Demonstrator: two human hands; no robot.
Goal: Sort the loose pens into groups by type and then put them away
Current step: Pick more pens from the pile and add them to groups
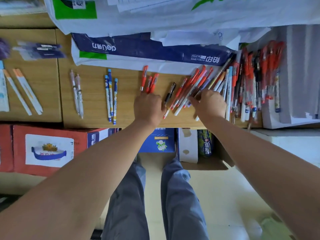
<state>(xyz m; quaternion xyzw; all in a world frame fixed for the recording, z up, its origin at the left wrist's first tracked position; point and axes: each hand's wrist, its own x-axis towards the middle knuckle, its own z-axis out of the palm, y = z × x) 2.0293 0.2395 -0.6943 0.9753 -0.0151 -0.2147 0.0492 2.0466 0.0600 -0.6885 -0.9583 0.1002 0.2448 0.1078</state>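
On the wooden desk (pixel 97 96) lie sorted groups: orange-capped white pens (pixel 26 91), two pink-tipped pens (pixel 77 94), three blue patterned pens (pixel 111 96) and three red pens (pixel 149 82). My left hand (pixel 149 108) rests knuckles-up just below the red pens, its fingertips touching their lower ends. A single black pen (pixel 170 92) lies between my hands. My right hand (pixel 210 103) reaches into a fanned pile of red and white pens (pixel 190 89); its fingers pinch at them, blurred. A large mixed heap of pens (pixel 251 80) lies at the right.
A blue and white paper ream wrapper (pixel 147 47) and loose sheets cover the back of the desk. White stacked paper (pixel 294 75) borders the heap at right. Purple packets (pixel 41 51) lie far left. Boxes (pixel 46 149) stand under the desk by my legs.
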